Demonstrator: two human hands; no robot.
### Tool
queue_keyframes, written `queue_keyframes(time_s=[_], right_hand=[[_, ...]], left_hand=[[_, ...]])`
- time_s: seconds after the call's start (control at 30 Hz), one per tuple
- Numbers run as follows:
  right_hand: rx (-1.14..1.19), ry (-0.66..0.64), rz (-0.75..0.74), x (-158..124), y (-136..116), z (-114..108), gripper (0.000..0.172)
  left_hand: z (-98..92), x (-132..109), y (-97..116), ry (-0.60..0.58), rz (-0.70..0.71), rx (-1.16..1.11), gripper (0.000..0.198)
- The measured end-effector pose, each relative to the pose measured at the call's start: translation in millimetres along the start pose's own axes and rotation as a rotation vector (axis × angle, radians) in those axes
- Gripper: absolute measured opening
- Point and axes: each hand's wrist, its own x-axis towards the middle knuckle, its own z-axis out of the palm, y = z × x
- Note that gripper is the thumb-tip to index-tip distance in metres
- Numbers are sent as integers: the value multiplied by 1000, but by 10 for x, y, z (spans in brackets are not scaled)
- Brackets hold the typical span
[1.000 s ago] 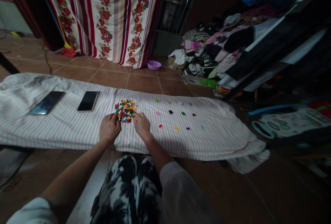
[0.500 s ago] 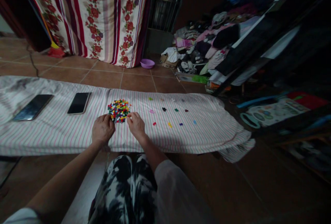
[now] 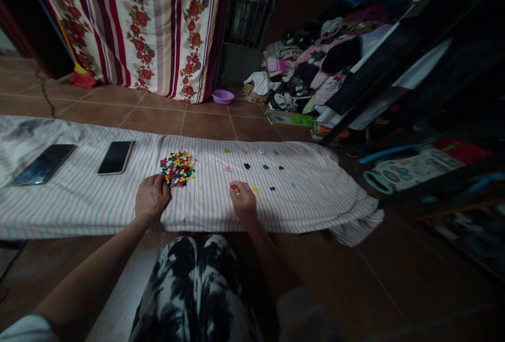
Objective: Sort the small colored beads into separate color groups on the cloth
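As the head view shows, the left hand [image 3: 152, 197] rests curled on the cloth [image 3: 79, 202], touching the pile [image 3: 177, 168]; its contents cannot be told. The right hand [image 3: 243, 201] pinches a red piece [image 3: 233, 187], apart from the pile, beside scattered pieces [image 3: 265, 167].

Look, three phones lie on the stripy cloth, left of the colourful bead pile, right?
Not quite. The head view shows two, not three: a phone and a second phone lie on the stripy cloth, left of the colourful bead pile.
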Motion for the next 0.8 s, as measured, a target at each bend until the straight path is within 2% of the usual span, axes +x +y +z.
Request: queue_keyframes(time_s=[0.1, 0.27, 0.43, 0.8], right_hand=[[-24, -16, 16, -32, 98, -98, 22], [-108, -53, 74, -79, 138, -31, 25], [-175, -4, 56, -91, 171, 40, 25], [-124, 121, 38, -130, 203, 29, 29]], left_hand=[[-18, 2, 8, -6, -6, -8, 33], [-27, 3, 14, -20, -11, 1, 34], [-13, 7, 5, -25, -2, 10, 35], [-23, 2, 20, -18, -24, -10, 32]])
